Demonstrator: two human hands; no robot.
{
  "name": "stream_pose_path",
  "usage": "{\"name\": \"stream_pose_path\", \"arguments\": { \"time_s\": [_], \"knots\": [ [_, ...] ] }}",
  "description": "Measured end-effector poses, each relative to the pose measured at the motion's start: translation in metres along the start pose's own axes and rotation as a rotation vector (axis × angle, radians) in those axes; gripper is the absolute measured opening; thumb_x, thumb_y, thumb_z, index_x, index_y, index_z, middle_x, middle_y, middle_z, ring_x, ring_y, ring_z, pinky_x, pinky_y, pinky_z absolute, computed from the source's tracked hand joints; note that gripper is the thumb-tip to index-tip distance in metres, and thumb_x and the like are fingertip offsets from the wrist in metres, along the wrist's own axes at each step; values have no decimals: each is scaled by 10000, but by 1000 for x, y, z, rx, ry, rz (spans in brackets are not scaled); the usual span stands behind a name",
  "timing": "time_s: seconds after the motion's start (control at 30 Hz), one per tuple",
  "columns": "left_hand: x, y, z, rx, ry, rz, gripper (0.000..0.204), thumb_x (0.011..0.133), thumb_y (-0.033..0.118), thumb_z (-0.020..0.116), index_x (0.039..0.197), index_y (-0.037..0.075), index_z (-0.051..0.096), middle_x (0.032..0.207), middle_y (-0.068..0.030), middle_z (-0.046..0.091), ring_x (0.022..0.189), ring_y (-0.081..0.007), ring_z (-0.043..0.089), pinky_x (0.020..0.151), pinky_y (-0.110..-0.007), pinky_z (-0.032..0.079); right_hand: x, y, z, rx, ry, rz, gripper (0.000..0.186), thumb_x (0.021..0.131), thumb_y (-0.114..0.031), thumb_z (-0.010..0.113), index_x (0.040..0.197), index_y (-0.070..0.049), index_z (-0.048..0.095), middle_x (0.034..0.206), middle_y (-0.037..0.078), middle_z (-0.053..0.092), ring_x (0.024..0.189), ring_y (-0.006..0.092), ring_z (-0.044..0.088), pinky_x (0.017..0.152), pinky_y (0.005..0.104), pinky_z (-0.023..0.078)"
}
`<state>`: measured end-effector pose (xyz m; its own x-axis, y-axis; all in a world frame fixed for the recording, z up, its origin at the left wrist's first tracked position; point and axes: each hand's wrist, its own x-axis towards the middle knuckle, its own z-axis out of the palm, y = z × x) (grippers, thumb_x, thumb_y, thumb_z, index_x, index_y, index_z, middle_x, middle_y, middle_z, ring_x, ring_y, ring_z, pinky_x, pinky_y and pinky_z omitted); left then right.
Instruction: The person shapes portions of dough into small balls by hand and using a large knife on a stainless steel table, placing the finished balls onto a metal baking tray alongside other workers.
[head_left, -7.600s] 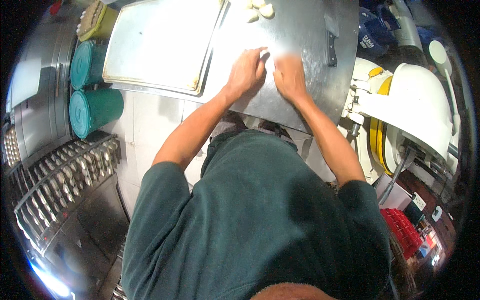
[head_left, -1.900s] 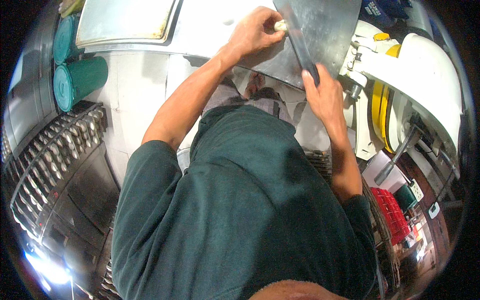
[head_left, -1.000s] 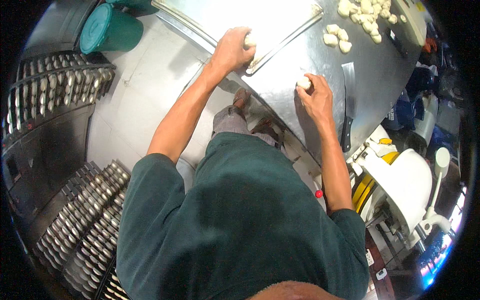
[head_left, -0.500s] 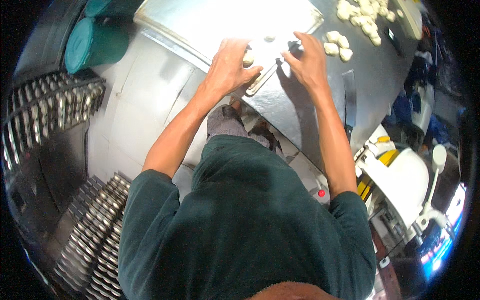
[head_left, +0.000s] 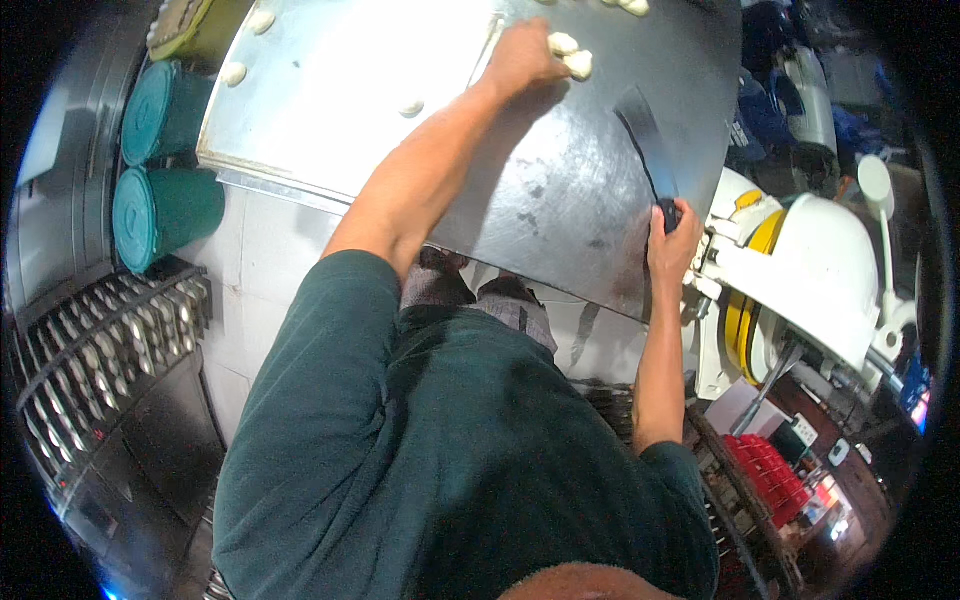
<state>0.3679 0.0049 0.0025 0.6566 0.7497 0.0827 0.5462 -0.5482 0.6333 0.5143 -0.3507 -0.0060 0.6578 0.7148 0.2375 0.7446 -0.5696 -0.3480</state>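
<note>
On the metal worktable (head_left: 540, 220), my left hand (head_left: 525, 62) reaches to the far side. Its thumb and fingers are curled about pale dough pieces (head_left: 564, 44); the exact contact is partly hidden. My right hand (head_left: 676, 236) wraps round the black handle of a large knife (head_left: 645, 130) at the table's right edge. The broad blade points away from me, over the tabletop. To the left, a bright metal baking tray (head_left: 300, 135) carries several separate dough balls (head_left: 234, 73), strongly lit. More dough (head_left: 632, 6) shows at the far edge.
A white machine with a yellow band (head_left: 815, 270) stands close beside the table on the right. Two teal lidded bins (head_left: 145, 220) are at the left, near a rack of stacked moulded metal pans (head_left: 120, 340). A red item (head_left: 765, 475) sits at lower right.
My right hand has moved from near the tray to the right and taken hold of the knife. My left hand has reached away to the dough pieces. The view has shifted.
</note>
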Motion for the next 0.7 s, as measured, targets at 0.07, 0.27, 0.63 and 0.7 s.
{"name": "stream_pose_path", "arguments": {
  "time_s": [0.07, 0.27, 0.63, 0.7],
  "knots": [
    [-21, 3, -7, -204, -101, -176, 625, 765, 366, 823, 1179, -55, 622, 1026, -237, 711, 966, -363, 703, 856, -452, 569, 10, -20, -4, 98, 44, 3, 494, 851, -178, 800, 1271, -19, 595, 1207, 188, 638, 1128, 360, 595, 1016, 463, 453],
    [-145, 66, 32, -1042, -324, -320, 371, 931, 244, 746, 1162, 6, 581, 980, -43, 650, 904, -125, 607, 799, -290, 520, 13, -132, -8, 749, -277, -63, 467, 818, -70, 773, 1260, -48, 625, 1167, 167, 648, 1007, 291, 663, 861, 376, 539],
    [-217, 16, 3, 250, 194, 240, 145, 905, 210, 687, 943, 81, 632, 990, -109, 592, 962, -300, 545, 838, -424, 403, -15, -23, -6, 161, -167, -535, 218, 804, -61, 634, 1022, -60, 636, 985, 129, 630, 950, 339, 590, 852, 460, 438],
    [-189, 23, 20, 224, 242, 207, 127, 912, 195, 673, 961, 85, 631, 976, -110, 599, 953, -307, 556, 832, -441, 412, 8, -46, 28, 216, -41, -547, 173, 820, -89, 603, 991, -79, 629, 951, 120, 620, 934, 329, 568, 840, 467, 413]
  ]
}}
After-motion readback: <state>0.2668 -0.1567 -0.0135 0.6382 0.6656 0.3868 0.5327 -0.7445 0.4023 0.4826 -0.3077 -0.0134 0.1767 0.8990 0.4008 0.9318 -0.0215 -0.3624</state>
